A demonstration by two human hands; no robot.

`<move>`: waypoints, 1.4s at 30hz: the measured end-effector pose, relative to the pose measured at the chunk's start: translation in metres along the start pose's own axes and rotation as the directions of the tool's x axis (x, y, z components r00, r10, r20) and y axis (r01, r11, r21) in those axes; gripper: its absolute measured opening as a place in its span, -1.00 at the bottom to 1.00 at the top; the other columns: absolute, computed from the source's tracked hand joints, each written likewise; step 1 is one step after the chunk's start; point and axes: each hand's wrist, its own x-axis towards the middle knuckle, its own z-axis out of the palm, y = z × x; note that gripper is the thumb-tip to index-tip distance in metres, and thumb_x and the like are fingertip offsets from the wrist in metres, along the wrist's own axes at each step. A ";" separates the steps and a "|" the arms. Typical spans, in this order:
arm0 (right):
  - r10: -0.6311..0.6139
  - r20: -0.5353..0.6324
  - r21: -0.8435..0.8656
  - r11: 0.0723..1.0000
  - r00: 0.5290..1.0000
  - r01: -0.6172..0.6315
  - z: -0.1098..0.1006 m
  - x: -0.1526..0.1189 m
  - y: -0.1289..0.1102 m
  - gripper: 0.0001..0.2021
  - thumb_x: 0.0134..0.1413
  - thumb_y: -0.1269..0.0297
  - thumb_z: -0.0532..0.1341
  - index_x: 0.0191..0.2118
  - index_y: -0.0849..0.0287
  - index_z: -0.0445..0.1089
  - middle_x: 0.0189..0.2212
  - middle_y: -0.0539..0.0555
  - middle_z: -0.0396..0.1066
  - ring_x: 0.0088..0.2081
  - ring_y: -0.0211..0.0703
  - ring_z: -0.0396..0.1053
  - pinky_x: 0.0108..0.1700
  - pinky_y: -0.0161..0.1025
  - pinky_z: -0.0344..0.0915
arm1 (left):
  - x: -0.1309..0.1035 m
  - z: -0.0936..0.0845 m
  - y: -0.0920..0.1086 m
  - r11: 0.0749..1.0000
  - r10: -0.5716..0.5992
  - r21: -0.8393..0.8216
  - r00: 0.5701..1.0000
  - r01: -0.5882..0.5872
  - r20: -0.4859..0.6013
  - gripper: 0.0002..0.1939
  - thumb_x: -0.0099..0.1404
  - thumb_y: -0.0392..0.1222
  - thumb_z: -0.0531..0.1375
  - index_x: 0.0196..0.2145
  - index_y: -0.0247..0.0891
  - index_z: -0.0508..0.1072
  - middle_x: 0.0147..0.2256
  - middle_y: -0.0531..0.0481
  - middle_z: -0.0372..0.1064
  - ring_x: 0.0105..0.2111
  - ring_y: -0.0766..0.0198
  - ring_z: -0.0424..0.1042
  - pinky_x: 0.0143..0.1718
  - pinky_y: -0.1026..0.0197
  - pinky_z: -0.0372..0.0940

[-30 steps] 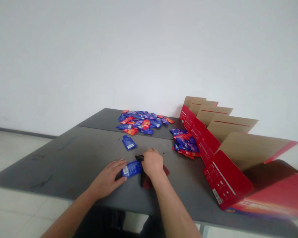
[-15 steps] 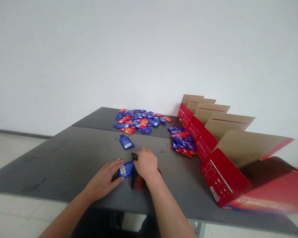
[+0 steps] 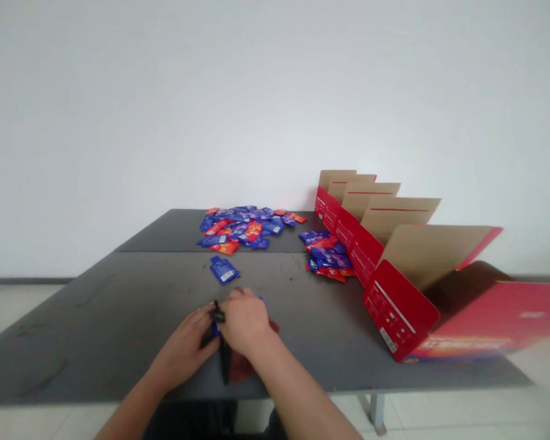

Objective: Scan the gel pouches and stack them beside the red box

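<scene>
A small blue packet lies flat on the table, mostly hidden under my hands. My left hand rests at its left end, fingers stretched out and thumb apart, fingertips at the packet's edge. My right hand is closed around a dark tool with a long black edge and a reddish-brown flat part. That tool sits over the packet, right beside my left fingertips; its exact kind is not clear. Just beyond my hands lies another blue packet, by itself.
A spread heap of blue and orange-red packets lies at the back. To the right is a smaller stack of packets. Beside it stands a row of several open red cartons with raised brown flaps. A white wall rises behind the table.
My right hand and the dark tool have moved left across the packet, up to my left fingertips, covering most of it. The view has shifted slightly.
</scene>
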 end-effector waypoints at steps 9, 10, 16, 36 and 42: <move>0.275 0.024 -0.066 0.960 0.961 -0.273 -0.017 0.007 0.047 -0.78 0.22 0.42 0.19 -0.17 0.24 0.61 -0.12 0.28 0.54 -0.01 0.07 0.43 -0.09 -0.17 0.38 | 0.002 -0.008 0.007 1.000 -0.008 0.018 0.999 0.008 0.043 -0.48 0.44 0.02 0.19 0.27 -0.21 0.41 0.27 -0.19 0.41 0.30 -0.07 0.35 0.33 -0.21 0.27; 0.276 0.015 -0.068 0.959 0.961 -0.275 -0.020 0.007 0.046 -0.78 0.22 0.42 0.19 -0.17 0.24 0.61 -0.12 0.28 0.54 -0.01 0.07 0.43 -0.09 -0.16 0.38 | 0.002 -0.008 0.006 1.000 -0.006 0.019 0.999 0.005 0.041 -0.48 0.44 0.02 0.19 0.27 -0.20 0.42 0.26 -0.19 0.41 0.30 -0.07 0.35 0.33 -0.21 0.27; -0.013 0.072 0.023 1.000 0.997 0.011 -0.001 -0.003 0.000 -0.81 0.21 0.25 0.25 -0.16 0.11 0.61 -0.12 0.15 0.55 -0.04 -0.02 0.43 -0.06 -0.21 0.39 | 0.001 -0.003 0.001 1.000 0.016 0.000 1.000 -0.016 0.002 -0.49 0.39 -0.05 0.22 0.26 -0.16 0.42 0.27 -0.18 0.41 0.28 -0.07 0.37 0.33 -0.18 0.28; 0.309 0.054 -0.071 0.950 0.949 -0.305 -0.022 0.010 0.041 -0.76 0.20 0.42 0.19 -0.13 0.26 0.60 -0.11 0.33 0.55 0.01 0.10 0.46 -0.07 -0.14 0.39 | 0.001 -0.006 0.005 1.000 -0.008 0.001 1.000 0.008 0.027 -0.48 0.44 0.04 0.20 0.27 -0.15 0.42 0.27 -0.16 0.41 0.30 -0.06 0.34 0.34 -0.19 0.26; 0.028 0.037 0.005 1.000 0.999 -0.028 -0.004 0.003 0.003 -0.81 0.24 0.21 0.24 -0.18 0.09 0.61 -0.13 0.14 0.55 -0.01 -0.02 0.42 -0.04 -0.22 0.37 | 0.001 -0.003 0.001 1.000 0.012 0.001 1.000 -0.012 0.013 -0.52 0.40 -0.04 0.22 0.23 -0.15 0.45 0.27 -0.16 0.40 0.29 -0.07 0.36 0.34 -0.19 0.26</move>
